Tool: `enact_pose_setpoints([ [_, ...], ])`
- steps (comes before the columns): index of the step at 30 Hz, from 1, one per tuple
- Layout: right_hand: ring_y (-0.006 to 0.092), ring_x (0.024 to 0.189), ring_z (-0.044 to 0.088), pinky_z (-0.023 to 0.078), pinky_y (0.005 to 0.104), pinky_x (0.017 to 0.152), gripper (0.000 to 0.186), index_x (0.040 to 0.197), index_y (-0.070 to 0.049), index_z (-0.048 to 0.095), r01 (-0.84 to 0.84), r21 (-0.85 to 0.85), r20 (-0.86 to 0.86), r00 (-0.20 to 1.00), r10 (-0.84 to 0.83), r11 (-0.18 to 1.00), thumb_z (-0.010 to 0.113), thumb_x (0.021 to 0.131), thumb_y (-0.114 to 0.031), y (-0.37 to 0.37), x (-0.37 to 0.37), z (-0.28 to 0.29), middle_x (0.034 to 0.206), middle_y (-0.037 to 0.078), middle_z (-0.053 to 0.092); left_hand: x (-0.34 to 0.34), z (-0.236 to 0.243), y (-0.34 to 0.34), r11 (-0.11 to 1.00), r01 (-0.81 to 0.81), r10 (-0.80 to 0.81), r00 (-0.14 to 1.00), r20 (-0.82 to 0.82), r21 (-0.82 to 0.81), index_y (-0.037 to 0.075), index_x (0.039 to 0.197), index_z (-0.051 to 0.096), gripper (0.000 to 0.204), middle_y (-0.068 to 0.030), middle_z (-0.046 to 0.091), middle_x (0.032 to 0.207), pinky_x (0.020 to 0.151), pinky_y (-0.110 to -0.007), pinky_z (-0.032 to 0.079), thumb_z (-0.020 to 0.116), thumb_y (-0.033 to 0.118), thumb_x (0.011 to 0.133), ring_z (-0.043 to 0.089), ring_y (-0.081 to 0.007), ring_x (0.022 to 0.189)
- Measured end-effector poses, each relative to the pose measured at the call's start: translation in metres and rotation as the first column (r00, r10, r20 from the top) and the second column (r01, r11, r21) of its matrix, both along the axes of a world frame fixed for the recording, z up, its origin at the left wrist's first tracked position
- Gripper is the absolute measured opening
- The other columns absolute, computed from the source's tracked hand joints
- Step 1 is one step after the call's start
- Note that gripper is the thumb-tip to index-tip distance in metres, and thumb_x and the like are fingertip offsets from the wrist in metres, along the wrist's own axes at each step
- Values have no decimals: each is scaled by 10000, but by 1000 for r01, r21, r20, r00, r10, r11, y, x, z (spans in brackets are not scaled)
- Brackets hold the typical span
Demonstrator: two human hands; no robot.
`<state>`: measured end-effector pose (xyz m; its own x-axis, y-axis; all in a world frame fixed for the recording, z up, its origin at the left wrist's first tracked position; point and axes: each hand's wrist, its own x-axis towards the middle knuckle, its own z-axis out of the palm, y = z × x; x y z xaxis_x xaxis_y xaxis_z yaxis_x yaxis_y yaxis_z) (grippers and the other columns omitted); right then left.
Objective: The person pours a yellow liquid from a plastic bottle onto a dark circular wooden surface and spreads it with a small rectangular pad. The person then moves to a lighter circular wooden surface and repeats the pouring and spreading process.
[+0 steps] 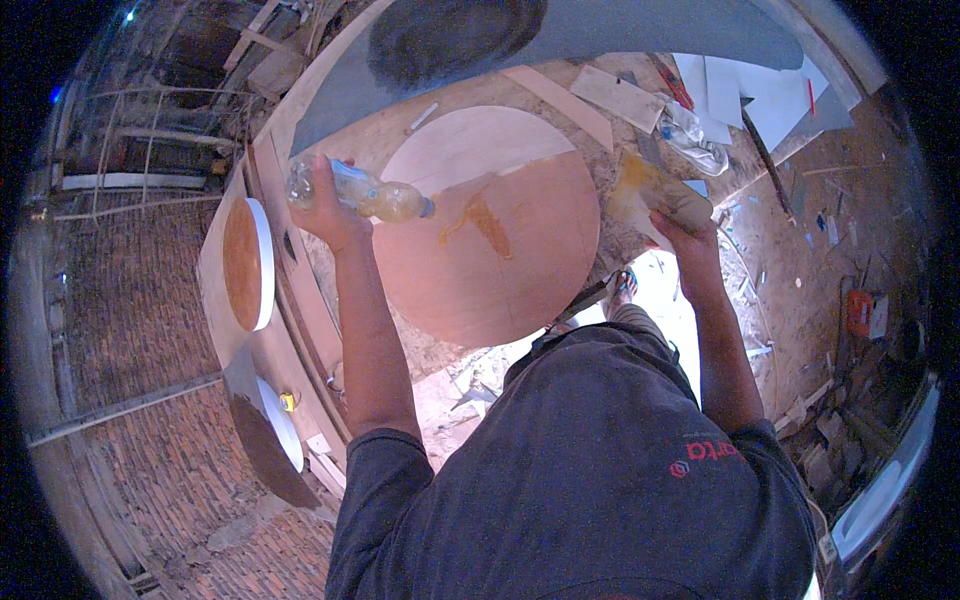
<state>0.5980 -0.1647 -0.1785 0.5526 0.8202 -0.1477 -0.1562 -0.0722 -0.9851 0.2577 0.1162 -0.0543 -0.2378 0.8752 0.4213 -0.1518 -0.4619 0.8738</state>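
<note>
A large round wooden board (482, 278) lies in front of me, pale on its far part and tan on the rest, with a yellowish smear of spread liquid near its middle. My left hand (332, 205) grips a clear plastic bottle (395, 198) of pale yellowish liquid, held sideways over the board's left edge with its neck pointing right. My right hand (683, 228) is closed on a flat, yellow-stained spreader piece (640, 190) just right of the board.
A dark-smudged grey panel (640, 30) spans the far side. Scraps (618, 95), white sheets (722, 90) and a crumpled cloth (690, 140) lie beyond the board. White-edged round pieces (245, 262) are at the left, near a tape measure (288, 401). An orange-and-grey box (865, 312) is at the right.
</note>
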Motion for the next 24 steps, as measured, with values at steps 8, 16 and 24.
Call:
enact_pose_setpoints([
  [8, 219, 1194, 639, 475, 364, 1061, 457, 1340, -39, 645, 11, -32, -159, 987, -16, 999, 733, 892, -49, 1, 0, 8, 1274, 79, 695, 0, -8, 3, 1000, -6, 6, 1000, -11, 19, -22, 1036, 619, 229, -140, 683, 941, 666, -401, 654, 768, 95, 906, 715, -248, 766],
  [16, 208, 1183, 639, 475, 356, 1057, 487, 1341, -40, 651, 10, -15, -193, 981, -12, 1000, 757, 866, -55, 2, 1, 7, 1257, 75, 702, 2, -9, 4, 999, -24, 25, 999, -28, 35, -28, 1035, 625, 237, -150, 693, 942, 693, -411, 645, 769, 111, 908, 721, -259, 776],
  [24, 205, 1170, 642, 476, 355, 1054, 454, 1330, -34, 655, -28, 6, -124, 992, 29, 1000, 723, 881, -50, 5, 1, 11, 1247, 64, 707, 1, -5, 3, 998, 45, -43, 998, -55, 43, -36, 1043, 634, 230, -173, 719, 915, 725, -422, 613, 760, 100, 907, 740, -306, 816],
])
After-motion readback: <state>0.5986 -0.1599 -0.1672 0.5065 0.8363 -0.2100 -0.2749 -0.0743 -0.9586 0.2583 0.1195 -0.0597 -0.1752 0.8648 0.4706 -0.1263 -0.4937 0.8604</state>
